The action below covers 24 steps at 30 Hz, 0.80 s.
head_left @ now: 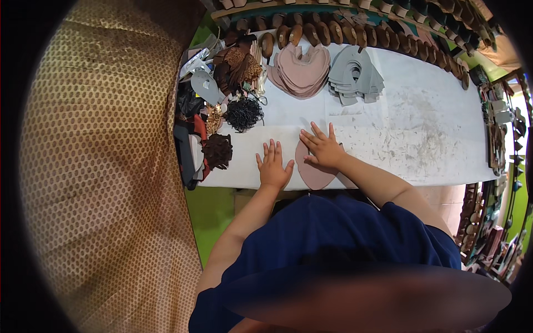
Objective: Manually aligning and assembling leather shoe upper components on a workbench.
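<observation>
My left hand point(272, 170) lies flat on the white-covered table point(244, 176), fingers spread, holding nothing. To its right, my right hand point(325, 150) rests with fingers apart on a dusty-pink cut piece point(315, 173) of leather-like sheet, near the table's front edge. The hand hides part of that piece. Farther back lies a stack of curved pink shoe-upper pieces point(302, 77). Beside it, on the right, is a fanned stack of grey cut pieces point(355, 77) with open centres.
Scraps, dark strips point(217, 151) and a black beaded-looking bunch point(244, 114) crowd the table's left end. Brown shoe lasts point(336, 32) line the back edge. A patterned curtain point(111, 155) hangs at left; loaded racks point(494, 133) stand at right.
</observation>
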Available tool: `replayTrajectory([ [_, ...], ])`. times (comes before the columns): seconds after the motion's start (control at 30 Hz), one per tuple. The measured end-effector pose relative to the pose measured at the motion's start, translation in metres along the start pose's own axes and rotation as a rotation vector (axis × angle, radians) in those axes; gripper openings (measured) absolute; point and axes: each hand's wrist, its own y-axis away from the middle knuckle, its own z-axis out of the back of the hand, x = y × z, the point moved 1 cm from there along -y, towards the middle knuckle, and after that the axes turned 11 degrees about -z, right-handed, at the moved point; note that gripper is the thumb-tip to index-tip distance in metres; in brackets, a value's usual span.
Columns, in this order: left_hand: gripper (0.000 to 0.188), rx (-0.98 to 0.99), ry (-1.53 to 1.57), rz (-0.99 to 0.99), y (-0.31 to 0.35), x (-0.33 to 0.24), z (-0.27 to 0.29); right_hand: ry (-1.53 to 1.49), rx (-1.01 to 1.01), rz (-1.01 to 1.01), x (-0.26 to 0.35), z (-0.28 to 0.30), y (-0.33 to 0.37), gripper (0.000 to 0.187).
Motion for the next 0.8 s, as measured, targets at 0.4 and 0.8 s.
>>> replayTrajectory([
  [0.4, 0.08, -0.002, -0.004, -0.002, 0.001, 0.001, -0.003, -0.025, -0.028, -0.019, 0.02, -0.015, 0.025, 0.088],
  [0.8, 0.079, -0.017, -0.011, -0.007, 0.0, 0.0, -0.003, -0.133, -0.011, 0.061, 0.002, -0.005, 0.044, 0.098],
])
